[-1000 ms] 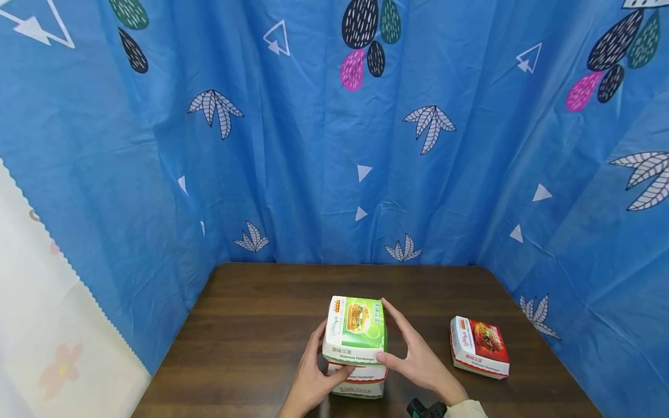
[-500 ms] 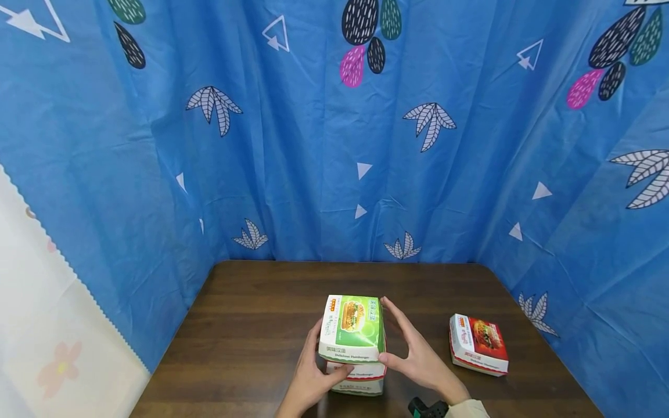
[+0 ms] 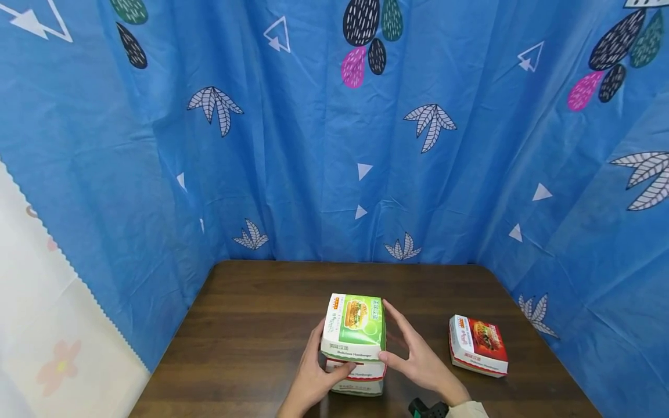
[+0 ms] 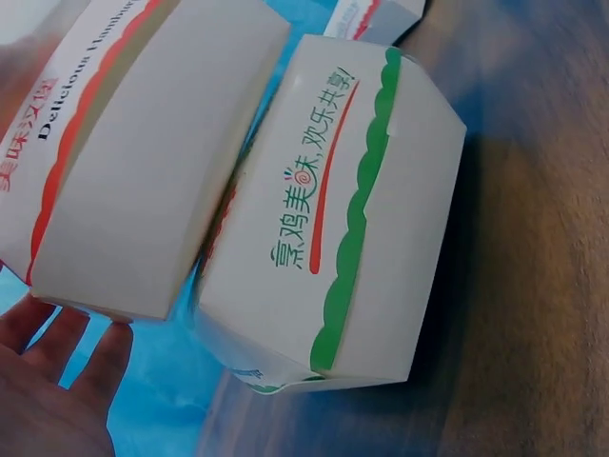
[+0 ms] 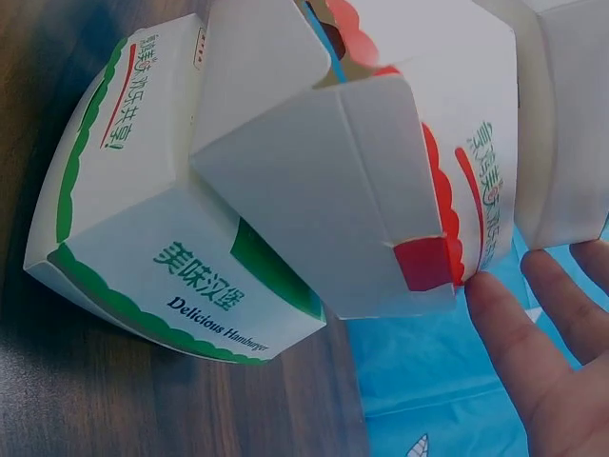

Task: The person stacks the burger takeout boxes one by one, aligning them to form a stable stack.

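Three paper hamburger boxes are piled one above another at the table's near middle. The top hamburger box (image 3: 362, 334) has a green lid with a burger picture. Beneath it the middle one (image 3: 372, 370) has red scalloped trim, and the bottom one (image 4: 304, 219) has green trim. My left hand (image 3: 308, 380) grips the pile from the left, thumb across the front of the middle box, fingers along the side. From the right, my right hand (image 3: 425, 363) holds the top box, thumb at its front corner. In the right wrist view, fingertips also touch the red-trimmed box (image 5: 476, 143).
A single red-lidded hamburger box (image 3: 478, 345) lies on the brown wooden table (image 3: 245, 325), to the right of the pile. Blue patterned curtain (image 3: 313, 174) surrounds the table's back and sides. A pale floral cloth (image 3: 63, 325) hangs at the left.
The green-lidded top box shifts slightly left, then back right on the pile. Both hands stay nearly in place around it. The separate red box has not moved.
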The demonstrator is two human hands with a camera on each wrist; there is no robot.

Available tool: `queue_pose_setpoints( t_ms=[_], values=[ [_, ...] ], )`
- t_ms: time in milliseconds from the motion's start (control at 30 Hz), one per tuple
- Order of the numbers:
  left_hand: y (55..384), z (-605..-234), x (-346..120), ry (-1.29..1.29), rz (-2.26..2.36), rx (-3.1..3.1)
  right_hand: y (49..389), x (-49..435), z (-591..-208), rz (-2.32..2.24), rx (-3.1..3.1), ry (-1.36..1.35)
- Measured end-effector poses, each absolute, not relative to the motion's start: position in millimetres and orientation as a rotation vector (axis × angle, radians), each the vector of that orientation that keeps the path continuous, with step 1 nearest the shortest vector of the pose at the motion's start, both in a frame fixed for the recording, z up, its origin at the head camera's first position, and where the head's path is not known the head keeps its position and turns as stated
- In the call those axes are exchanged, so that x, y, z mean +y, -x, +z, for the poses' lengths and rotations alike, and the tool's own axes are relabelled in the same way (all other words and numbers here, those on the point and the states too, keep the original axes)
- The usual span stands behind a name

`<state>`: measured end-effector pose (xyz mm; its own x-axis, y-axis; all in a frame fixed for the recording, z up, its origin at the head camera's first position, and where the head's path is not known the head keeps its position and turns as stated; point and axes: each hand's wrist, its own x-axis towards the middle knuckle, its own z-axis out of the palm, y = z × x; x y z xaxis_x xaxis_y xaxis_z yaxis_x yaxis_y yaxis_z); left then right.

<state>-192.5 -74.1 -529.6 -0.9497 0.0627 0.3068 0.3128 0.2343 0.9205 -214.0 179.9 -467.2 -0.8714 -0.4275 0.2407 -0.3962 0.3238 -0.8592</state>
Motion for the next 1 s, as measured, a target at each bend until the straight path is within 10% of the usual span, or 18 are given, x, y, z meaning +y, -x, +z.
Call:
queue_pose_setpoints(
  t_ms=[700, 1000],
  values=[
    [190.8, -529.8, -78.6, 0.345, -1.861, -2.28, 211.6, 190.2, -468.8, -1.623, 2.58, 1.005],
    [189.1, -528.5, -84.8, 0.344, -1.836, -2.287, 204.2, 211.1, -477.3, -1.615, 2.731, 0.684]
  ],
)
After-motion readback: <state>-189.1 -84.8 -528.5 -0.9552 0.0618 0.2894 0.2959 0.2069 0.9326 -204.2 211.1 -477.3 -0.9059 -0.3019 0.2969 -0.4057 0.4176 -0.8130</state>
